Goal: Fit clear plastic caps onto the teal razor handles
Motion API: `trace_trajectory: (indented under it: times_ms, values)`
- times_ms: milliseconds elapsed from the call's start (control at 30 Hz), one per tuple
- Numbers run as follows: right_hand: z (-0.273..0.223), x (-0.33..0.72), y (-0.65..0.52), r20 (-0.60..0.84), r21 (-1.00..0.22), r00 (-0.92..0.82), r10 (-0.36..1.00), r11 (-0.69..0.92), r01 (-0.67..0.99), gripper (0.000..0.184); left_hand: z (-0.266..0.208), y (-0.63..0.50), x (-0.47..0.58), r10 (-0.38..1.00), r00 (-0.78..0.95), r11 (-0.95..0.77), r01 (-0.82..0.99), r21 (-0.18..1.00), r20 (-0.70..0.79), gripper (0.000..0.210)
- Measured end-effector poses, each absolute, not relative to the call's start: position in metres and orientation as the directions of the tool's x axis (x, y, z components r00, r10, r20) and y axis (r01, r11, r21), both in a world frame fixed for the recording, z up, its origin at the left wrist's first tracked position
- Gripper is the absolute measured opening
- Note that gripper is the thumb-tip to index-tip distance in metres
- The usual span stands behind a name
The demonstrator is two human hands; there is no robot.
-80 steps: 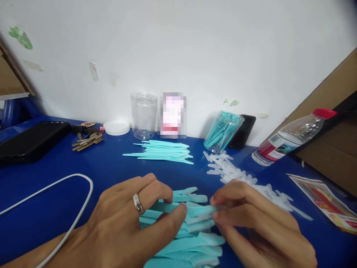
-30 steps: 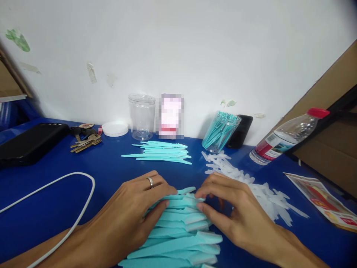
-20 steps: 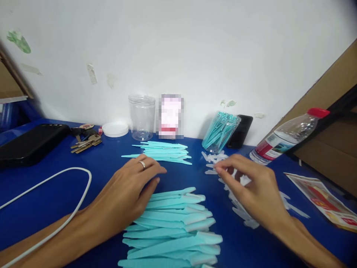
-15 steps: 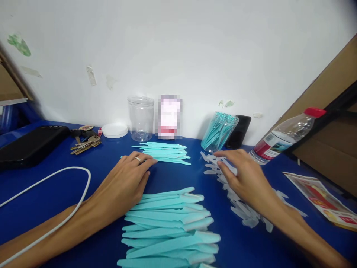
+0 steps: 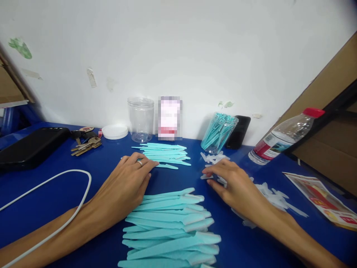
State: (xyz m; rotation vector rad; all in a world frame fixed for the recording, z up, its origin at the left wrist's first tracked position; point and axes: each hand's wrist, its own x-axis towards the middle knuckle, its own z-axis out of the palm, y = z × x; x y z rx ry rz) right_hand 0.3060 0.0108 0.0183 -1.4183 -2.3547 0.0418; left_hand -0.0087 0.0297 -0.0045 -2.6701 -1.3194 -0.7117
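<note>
My left hand [image 5: 134,178], wearing a ring, is closed low at the near-left side of a small stack of turquoise eyebrow razors [image 5: 164,152]. From its fingertips one razor [image 5: 169,166] sticks out to the right; the grip itself is partly hidden. My right hand [image 5: 234,182] hovers over scattered translucent razor caps [image 5: 216,158], thumb and index finger apart. One loose cap [image 5: 206,176] shows by those fingertips. Nearer me lies a larger pile of turquoise razors [image 5: 167,232] with whitish covers on their right ends.
Along the wall stand a clear jar [image 5: 141,123], a pixelated screen [image 5: 170,119], a jar of turquoise sticks [image 5: 219,132] and a dark phone [image 5: 240,132]. A bottle [image 5: 279,143] and a packet [image 5: 320,197] are right; keys [image 5: 89,145], a lid [image 5: 115,131], a black device [image 5: 30,147] and a cable [image 5: 69,171] left.
My right hand has shifted left and slightly toward me, uncovering caps behind it. A razor now shows beyond my left fingertips; that hand has barely moved.
</note>
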Motion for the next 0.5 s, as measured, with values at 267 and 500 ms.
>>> trace_trajectory:
  times_ms: [267,500]
  values:
    - [0.0209,0.2978,0.0047,0.250,-0.291,-0.382,0.890,0.446,0.847,0.032,-0.0071,0.0333,-0.0100,0.746,0.511,-0.626,0.757,0.187,0.428,0.029]
    - [0.0155,0.3059,0.0090,0.272,-0.207,-0.338,0.901,0.398,0.894,0.030,-0.0074,0.0340,-0.0091,0.754,0.472,-0.624,0.731,0.276,0.457,0.020]
